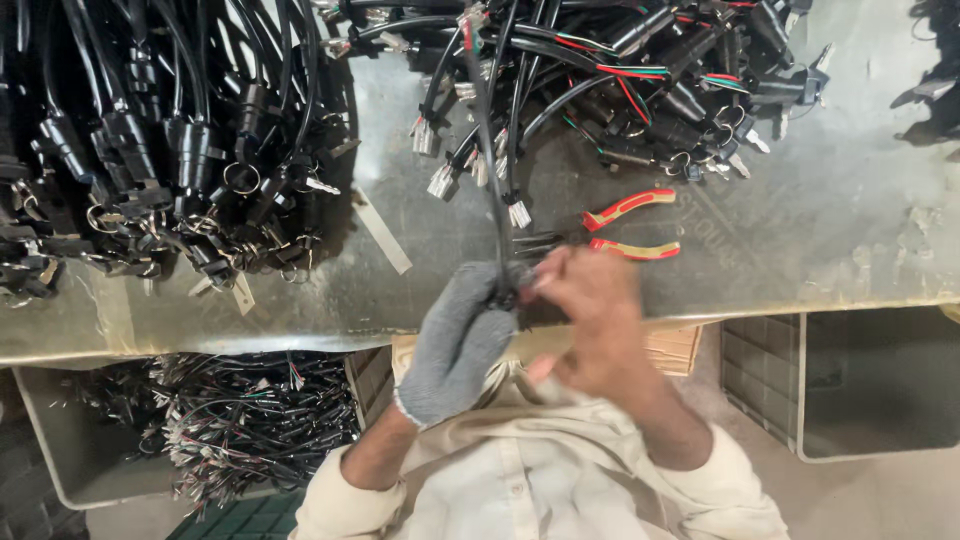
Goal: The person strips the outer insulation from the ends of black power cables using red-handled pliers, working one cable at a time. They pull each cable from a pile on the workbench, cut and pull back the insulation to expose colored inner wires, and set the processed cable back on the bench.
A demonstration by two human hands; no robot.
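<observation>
- Together, gloved left hand and bare right hand close their fingers on a black cable.
- Red-handled pliers lie nearby on the bench.

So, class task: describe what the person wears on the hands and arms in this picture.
The left hand wears a grey knitted glove with a pale cuff edge. The right hand is bare. Both arms have cream shirt sleeves, pushed up the forearms.
</observation>
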